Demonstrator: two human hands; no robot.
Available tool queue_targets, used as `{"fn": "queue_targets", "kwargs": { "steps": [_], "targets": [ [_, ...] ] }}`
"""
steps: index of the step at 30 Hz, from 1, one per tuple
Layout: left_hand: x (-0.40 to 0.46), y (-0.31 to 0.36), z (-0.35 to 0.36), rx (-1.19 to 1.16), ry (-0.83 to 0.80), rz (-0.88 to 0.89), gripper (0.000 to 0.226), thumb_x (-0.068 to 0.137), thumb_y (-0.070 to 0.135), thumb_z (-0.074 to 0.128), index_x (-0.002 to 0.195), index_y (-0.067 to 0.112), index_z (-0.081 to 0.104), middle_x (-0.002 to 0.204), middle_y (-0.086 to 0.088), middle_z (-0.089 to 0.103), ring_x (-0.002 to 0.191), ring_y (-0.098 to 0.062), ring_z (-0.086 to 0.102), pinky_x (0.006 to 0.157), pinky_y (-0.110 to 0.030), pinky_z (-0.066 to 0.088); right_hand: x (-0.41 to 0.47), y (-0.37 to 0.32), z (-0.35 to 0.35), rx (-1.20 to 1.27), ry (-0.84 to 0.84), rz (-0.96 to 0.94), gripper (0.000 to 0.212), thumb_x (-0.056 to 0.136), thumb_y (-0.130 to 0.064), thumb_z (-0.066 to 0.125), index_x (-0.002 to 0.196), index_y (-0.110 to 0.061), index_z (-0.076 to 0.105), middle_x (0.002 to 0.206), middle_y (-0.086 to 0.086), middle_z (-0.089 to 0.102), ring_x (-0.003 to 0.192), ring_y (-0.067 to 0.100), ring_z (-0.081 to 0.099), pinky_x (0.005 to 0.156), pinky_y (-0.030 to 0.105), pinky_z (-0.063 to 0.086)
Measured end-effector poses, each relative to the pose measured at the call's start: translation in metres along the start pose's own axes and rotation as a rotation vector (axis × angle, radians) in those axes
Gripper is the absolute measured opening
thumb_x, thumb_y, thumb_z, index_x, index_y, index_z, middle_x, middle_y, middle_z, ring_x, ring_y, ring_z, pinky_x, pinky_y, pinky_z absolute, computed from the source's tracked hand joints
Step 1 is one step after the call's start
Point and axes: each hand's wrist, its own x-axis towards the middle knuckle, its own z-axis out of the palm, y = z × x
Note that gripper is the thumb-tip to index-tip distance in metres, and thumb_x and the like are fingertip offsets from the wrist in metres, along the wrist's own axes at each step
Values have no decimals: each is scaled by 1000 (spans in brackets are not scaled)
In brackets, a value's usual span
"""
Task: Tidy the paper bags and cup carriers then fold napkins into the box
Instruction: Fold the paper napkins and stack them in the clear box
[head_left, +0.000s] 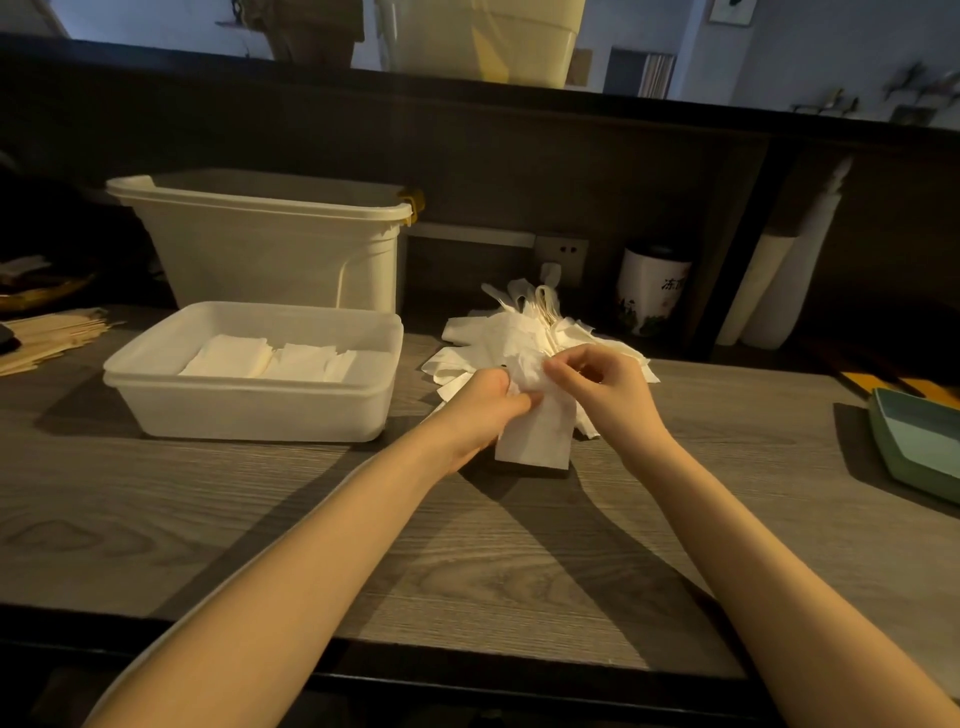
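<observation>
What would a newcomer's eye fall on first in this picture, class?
First, the two hands, left hand and right hand, holding a white napkin at the centre of the wooden counter. Behind them lies a loose napkin pile. To the left sits a white box with folded napkins inside.

One wide-angle view only, worn on the person's head, looking forward and down across the bench (519, 561) from its near edge toward the dark back wall at 12 o'clock. It sits close: both forearms enter from 6 o'clock and fill the lower frame. Straight lines bow near the borders. The white box (249, 415) lies at 10 o'clock.
</observation>
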Motion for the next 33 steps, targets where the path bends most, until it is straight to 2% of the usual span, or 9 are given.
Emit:
{"fn": "queue_targets", "kwargs": {
  "steps": [3,8,12,15,17,20,24,29,33],
  "targets": [
    [0,1,0,11,-5,22,27,95,19,50,120,12,52,117,-3,60,113,-19,56,97,-40,46,1,1,-1,105,58,81,12,90,-22,60,83,-15,65,83,-6,63,83,8,60,76,21,47],
    [-2,3,1,-24,-32,45,24,95,23,50,117,14,52,109,1,61,107,-16,57,88,-32,50,2,0,-3,72,93,73,10,91,-22,59,84,-18,64,81,-7,62,79,4,58,73,17,46],
    [-2,4,2,-100,-9,22,36,96,37,44,116,10,55,115,-7,62,109,-21,58,97,-39,47,2,1,-1,-10,68,35,11,90,-22,61,89,-13,66,81,-7,62,82,10,60,74,21,50],
    [0,2,2,-53,39,44,32,97,38,42,108,13,59,112,-3,63,109,-17,57,98,-36,43,3,3,-1,-18,85,46,15,92,-24,57,91,-12,67,82,-6,62,83,10,60,75,24,49],
    [-1,3,2,24,56,52,26,97,37,41,94,18,58,101,2,61,97,-12,57,89,-32,43,3,2,-1,9,68,35,20,94,-27,54,91,-12,66,82,-6,62,82,9,58,74,22,46],
    [-2,3,3,214,76,109,29,99,35,38,78,19,51,83,-2,53,74,-9,49,67,-23,40,2,-1,-2,-10,-39,-14,25,91,-34,55,95,-13,66,82,-5,61,79,8,57,70,19,44],
    [-5,5,5,313,51,173,39,99,32,38,63,17,41,57,3,36,49,-6,32,40,-9,25,0,-2,-1,-68,-95,-45,12,86,-30,63,84,-18,67,77,-6,63,68,-1,53,63,13,43],
    [-6,5,6,355,-17,193,43,99,37,35,61,18,37,55,5,32,47,-6,28,44,-13,22,-2,-7,-3,145,-70,63,11,87,-24,63,79,-17,66,75,-6,64,72,-6,59,68,8,46],
    [-6,5,6,318,-28,193,40,99,33,38,62,17,38,58,3,33,50,-7,30,47,-15,25,-4,-8,2,160,-36,115,12,87,-28,63,81,-18,66,84,-5,63,79,-2,57,67,8,43]
  ]
}}
